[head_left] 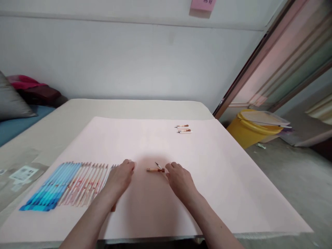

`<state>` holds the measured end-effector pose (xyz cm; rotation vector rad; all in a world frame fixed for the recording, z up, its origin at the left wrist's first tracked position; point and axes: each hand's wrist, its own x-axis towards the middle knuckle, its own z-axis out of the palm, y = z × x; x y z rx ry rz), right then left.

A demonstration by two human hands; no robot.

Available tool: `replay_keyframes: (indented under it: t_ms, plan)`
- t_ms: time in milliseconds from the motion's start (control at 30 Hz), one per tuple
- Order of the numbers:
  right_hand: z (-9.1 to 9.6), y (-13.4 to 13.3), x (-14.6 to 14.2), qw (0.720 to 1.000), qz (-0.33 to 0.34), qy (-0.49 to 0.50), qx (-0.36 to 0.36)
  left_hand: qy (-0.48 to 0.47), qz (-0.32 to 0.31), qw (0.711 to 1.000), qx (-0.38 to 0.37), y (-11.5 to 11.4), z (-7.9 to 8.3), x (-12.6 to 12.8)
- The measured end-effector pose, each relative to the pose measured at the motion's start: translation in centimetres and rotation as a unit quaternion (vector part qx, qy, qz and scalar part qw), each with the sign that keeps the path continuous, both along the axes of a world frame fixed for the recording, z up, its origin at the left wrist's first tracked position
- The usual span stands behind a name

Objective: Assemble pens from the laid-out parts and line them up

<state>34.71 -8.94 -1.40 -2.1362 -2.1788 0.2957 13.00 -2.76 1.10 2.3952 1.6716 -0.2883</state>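
My left hand (123,175) is curled low over the right end of a row of pens, its fingertips hidden, so I cannot see what it grips. Beside it lie white pens with reddish decoration (84,185) and, farther left, blue pens (55,185). My right hand (180,178) has its fingers bent together at the back end of a slim dark-tipped white pen (157,165). Across that pen lies a short tan and brown pen barrel (153,169), just left of my right fingertips. A brown end (113,208) shows below my left wrist.
Two pairs of pen pieces (183,128) lie toward the far right of the pale pink sheet (220,193). A yellow bucket (241,128) stands on the floor to the right. Clear plastic packaging (24,174) lies at the left, and a wall (129,62) rises behind the table.
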Motion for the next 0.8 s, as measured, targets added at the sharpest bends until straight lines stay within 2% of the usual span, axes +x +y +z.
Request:
replay_keyframes:
  t_ms: [133,233,333,533,667,800]
  plan:
    - [-0.3,0.2,-0.8,1.000,0.024,-0.002,0.012,-0.010,-0.045,0.999,-0.007,-0.5,-0.5,1.1]
    - [-0.4,0.4,-1.2,0.998,0.046,-0.012,0.031,-0.004,-0.054,0.999,-0.004,-0.7,-1.0,1.7]
    - [-0.2,0.5,-1.2,0.999,0.036,-0.023,0.029,-0.005,-0.062,0.998,-0.011,-0.7,-1.7,2.2]
    - [0.6,0.5,-0.2,0.998,-0.022,-0.030,-0.050,-0.015,-0.068,0.997,-0.017,-0.6,-2.4,2.6]
    - [0.6,0.2,-0.1,0.996,-0.024,-0.022,-0.077,-0.030,-0.056,0.998,0.009,-0.7,-2.3,3.4]
    - [0.7,0.1,-0.4,0.996,-0.022,-0.018,-0.089,-0.059,-0.076,0.995,0.038,-1.0,-2.5,4.7]
